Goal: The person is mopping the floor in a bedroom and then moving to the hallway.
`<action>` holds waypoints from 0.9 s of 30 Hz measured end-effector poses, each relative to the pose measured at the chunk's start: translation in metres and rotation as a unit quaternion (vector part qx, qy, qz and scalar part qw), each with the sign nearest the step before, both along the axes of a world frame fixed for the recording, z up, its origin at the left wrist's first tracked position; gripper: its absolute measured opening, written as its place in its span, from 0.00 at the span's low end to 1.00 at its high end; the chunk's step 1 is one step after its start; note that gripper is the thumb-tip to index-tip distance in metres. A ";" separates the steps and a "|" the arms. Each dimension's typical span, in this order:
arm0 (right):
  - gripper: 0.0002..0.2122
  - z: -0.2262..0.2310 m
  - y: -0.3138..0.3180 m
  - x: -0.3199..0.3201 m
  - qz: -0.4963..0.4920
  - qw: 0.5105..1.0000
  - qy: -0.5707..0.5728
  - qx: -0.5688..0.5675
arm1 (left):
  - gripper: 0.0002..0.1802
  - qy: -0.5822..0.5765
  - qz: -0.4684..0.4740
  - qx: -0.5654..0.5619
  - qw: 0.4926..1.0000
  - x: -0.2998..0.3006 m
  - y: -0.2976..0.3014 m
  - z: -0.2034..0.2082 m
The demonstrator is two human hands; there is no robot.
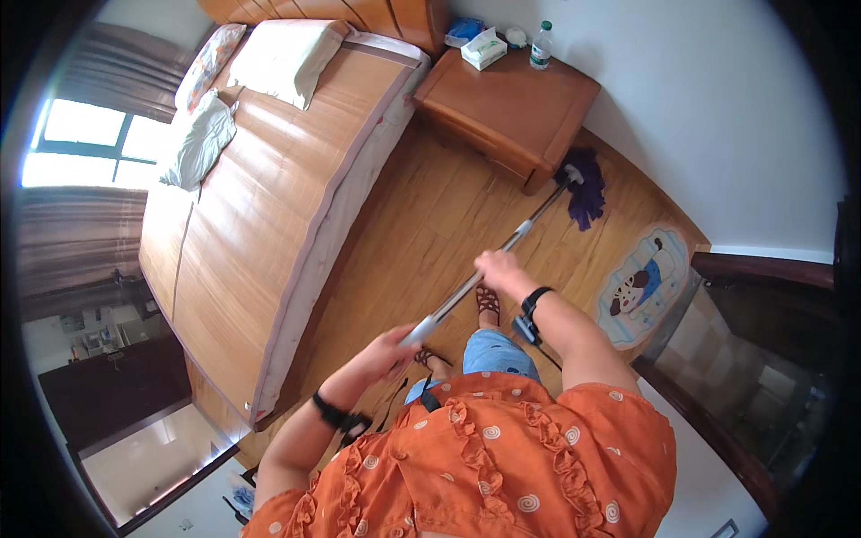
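A mop with a metal pole slants across the view from lower left to upper right. My left hand is closed round its pale grip end. Farther along the pole, my right hand is wrapped round the metal part. At the far end, the mop's dark purple head lies on the wooden floor, beside the front corner of the brown nightstand. Both wrists wear black bands with small devices.
A bed with a woven mat and pillows stands to the left. On the nightstand are a tissue box and a water bottle. A cartoon dog mat lies at the right, near a dark-framed doorway.
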State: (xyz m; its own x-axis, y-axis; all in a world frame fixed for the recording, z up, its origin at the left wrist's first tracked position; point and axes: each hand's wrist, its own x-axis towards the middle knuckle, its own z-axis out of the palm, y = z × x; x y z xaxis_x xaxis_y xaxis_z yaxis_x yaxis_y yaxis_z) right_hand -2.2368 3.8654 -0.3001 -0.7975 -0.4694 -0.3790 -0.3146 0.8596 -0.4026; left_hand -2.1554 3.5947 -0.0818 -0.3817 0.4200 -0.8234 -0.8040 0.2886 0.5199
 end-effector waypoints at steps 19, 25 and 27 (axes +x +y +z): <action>0.08 0.019 -0.284 0.202 0.070 0.995 -0.069 -0.002 | 0.29 0.075 -0.067 -0.113 0.988 0.218 -0.276 0.064; 0.13 0.106 -0.453 0.267 0.399 0.905 -0.148 -0.028 | 0.28 -0.026 0.074 -0.204 0.976 0.352 -0.373 0.154; 0.14 0.108 -0.485 0.284 0.444 0.881 -0.160 -0.026 | 0.29 -0.077 0.220 -0.186 0.955 0.388 -0.385 0.165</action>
State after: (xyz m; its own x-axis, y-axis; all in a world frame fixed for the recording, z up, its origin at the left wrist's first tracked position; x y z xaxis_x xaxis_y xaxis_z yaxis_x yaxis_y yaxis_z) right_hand -1.9527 3.3804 -0.1916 0.0362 -0.8780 -0.4773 -0.7166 0.3101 -0.6248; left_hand -1.7674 3.2099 0.0833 -0.3154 -0.0843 -0.9452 -0.9488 0.0473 0.3123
